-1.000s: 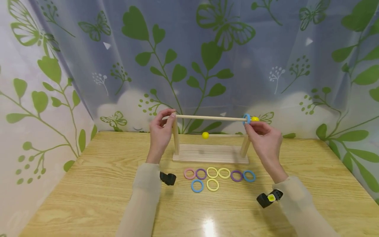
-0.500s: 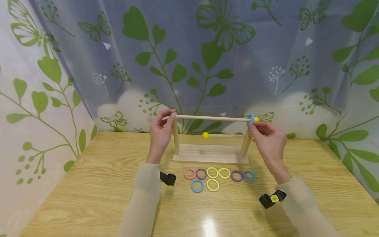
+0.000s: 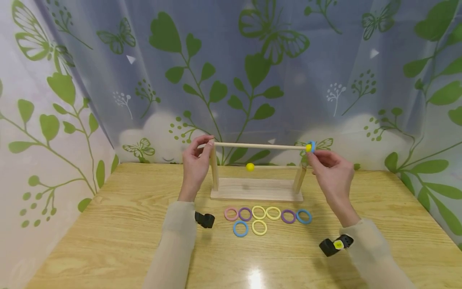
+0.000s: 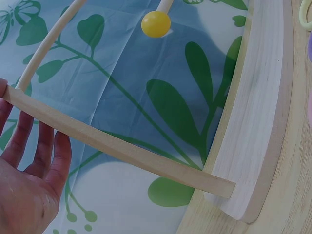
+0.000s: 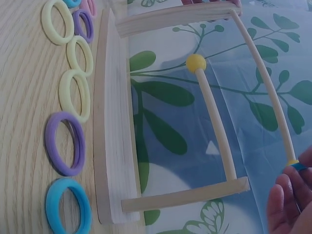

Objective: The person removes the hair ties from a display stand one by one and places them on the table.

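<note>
A wooden stand (image 3: 256, 189) has two posts, each bearing a thin rod that ends in a yellow ball. My left hand (image 3: 196, 157) holds the top of the left post (image 4: 112, 139), thumb in front. From there the upper rod (image 3: 258, 145) runs right to its yellow ball (image 3: 308, 148). Right at that ball, my right hand (image 3: 333, 174) pinches a blue ring (image 3: 313, 145) between thumb and fingers. In the right wrist view the fingers mostly cover this ring. The lower rod (image 5: 214, 122) comes from the right post (image 3: 299, 177), its yellow ball (image 3: 250, 167) pointing left.
Several loose rings lie on the wooden table (image 3: 144, 241) before the stand, among them a pink ring (image 3: 231, 214), a purple ring (image 3: 288, 216), a yellow ring (image 3: 259, 227) and a blue ring (image 3: 304, 216). A leaf-patterned curtain (image 3: 223, 80) hangs behind.
My right hand has moved right with the blue ring, from the rod left of the ball to the ball's far side. My left hand stays on the post.
</note>
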Demonstrator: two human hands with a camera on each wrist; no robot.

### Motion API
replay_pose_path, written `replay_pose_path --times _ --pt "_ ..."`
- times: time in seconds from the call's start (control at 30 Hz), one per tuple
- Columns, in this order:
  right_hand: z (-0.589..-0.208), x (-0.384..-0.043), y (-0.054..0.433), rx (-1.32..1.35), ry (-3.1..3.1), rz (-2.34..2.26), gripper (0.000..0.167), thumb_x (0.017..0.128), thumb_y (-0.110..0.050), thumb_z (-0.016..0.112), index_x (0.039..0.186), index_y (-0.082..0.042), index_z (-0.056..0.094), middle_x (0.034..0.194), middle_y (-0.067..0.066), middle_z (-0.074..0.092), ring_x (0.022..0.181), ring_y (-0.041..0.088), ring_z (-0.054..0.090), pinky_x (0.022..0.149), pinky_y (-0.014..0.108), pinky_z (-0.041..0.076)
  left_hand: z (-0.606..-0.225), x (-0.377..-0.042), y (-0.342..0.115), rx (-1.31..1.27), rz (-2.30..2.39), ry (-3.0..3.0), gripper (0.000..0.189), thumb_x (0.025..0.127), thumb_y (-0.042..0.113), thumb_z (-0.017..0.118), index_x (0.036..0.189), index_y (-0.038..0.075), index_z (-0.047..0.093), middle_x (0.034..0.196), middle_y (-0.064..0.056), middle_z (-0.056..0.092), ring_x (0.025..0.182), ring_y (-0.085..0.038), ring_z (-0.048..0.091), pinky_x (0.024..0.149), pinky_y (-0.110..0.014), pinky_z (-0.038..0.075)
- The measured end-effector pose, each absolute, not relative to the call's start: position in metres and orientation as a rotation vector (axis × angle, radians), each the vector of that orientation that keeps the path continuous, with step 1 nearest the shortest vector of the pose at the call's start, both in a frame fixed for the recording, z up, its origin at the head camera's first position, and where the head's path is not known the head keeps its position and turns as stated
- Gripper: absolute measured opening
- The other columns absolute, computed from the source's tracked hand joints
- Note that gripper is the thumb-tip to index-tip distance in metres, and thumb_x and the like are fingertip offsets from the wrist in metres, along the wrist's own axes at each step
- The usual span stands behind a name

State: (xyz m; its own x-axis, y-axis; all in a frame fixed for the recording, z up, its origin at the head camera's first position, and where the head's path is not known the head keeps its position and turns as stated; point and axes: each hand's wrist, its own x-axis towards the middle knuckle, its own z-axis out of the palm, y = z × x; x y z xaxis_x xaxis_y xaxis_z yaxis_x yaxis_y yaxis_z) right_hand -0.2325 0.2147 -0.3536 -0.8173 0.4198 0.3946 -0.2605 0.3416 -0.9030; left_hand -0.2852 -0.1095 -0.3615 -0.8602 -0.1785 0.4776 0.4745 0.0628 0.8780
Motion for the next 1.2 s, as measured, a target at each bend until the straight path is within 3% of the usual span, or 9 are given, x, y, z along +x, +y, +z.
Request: replay_pose_path --times 0.43,0.73,1.2 --pt "-0.357 -0.227 0.226 -0.138 -2.035 1.46 0.025 0.089 -0.026 0.08 0.101 -0.004 0.078 0.076 -0.026 0.07 0.068 -0.003 0.066 0.058 0.013 0.054 -0.362 -0.285 -0.11 -0.28 -1.846 -1.894 0.021 0.103 0.018 0.064 0.119 0.01 0.073 0.111 0.002 0.065 0.088 -0.012 0.065 0.075 -0.024 0.051" --pt "-0.364 -0.215 0.238 -0.173 -2.183 1.297 0.031 0.089 -0.039 0.08 0.097 -0.009 0.079 0.073 -0.03 0.066 0.066 -0.005 0.064 0.058 0.012 0.05 -0.363 -0.286 -0.109 -0.287 -1.845 -1.887 0.02 0.103 0.017 0.063 0.118 0.009 0.072 0.109 0.004 0.065 0.087 -0.011 0.065 0.074 -0.024 0.052" --pt "-0.373 -0.201 0.245 -0.079 -2.28 1.16 0.026 0.09 -0.033 0.079 0.095 -0.008 0.08 0.072 -0.036 0.062 0.069 -0.011 0.063 0.062 0.007 0.049 -0.362 -0.285 -0.11 -0.295 -1.847 -1.887 0.02 0.103 0.018 0.063 0.118 0.009 0.072 0.11 0.003 0.065 0.088 -0.012 0.065 0.074 -0.023 0.052"
